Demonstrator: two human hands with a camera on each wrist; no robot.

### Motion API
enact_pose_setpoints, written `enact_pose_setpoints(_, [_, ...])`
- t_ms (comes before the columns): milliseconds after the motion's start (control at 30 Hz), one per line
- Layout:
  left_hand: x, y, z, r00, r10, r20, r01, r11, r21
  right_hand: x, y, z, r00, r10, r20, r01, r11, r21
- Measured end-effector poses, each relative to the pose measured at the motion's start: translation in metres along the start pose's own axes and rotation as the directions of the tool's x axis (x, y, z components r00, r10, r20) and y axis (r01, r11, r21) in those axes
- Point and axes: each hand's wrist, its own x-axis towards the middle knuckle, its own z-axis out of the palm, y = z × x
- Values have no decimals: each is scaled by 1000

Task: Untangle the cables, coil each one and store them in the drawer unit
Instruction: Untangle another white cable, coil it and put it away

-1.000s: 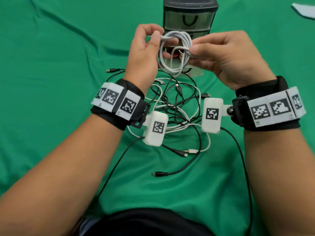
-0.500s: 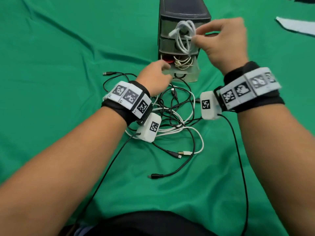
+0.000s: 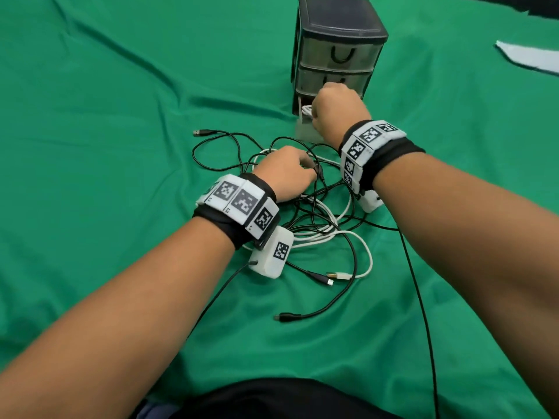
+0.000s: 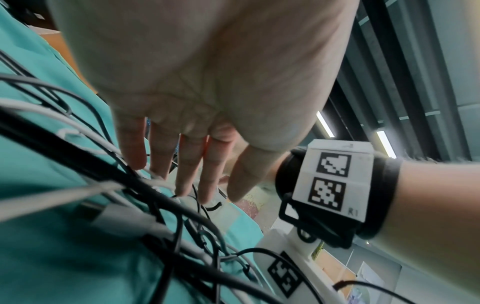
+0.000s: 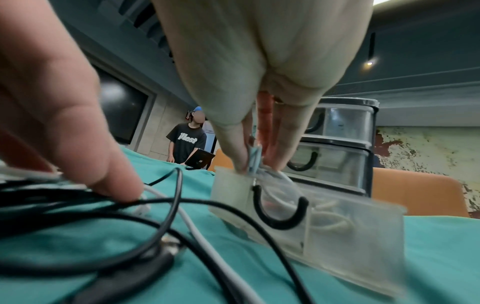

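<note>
R hand (image 3: 335, 111) at the drawer unit (image 3: 338, 46), fingers pinched on the coiled white cable (image 5: 255, 159), lowering it into the pulled-out bottom drawer (image 5: 350, 232). Coil sits directly under my fingertips, inside the front-left corner of the drawer, loops hanging down behind the clear front wall w/ the black U handle. Drawer's long axis runs out toward me. L hand (image 3: 286, 172) is nearer the tangled cables (image 3: 314, 213) on the green cloth (image 3: 106, 116); fingers spread, nearly straight, tips resting on black and white strands, no grip yet. Judgement: release straight down, then shut drawer; next pick falls to L.
</note>
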Motion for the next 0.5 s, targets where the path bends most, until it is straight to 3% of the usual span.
enact_pose_setpoints(100, [1,-1,1,1000,4,1,-4,1000,-15,8,-3,-1,999,48,10,-49,998,47])
enact_pose_setpoints(233, [1,-4,1,1000,-11,0,11,999,-46,12,-6,-1,976,205,73,-216,953,212])
enact_pose_setpoints(367, [3,-4,1,1000,-14,-7,13,998,-65,7,-5,-4,973,197,122,-224,938,265])
enact_pose_setpoints(500, [9,-3,-2,996,-38,-86,31,996,-85,0,0,-9,976,156,150,-194,938,289])
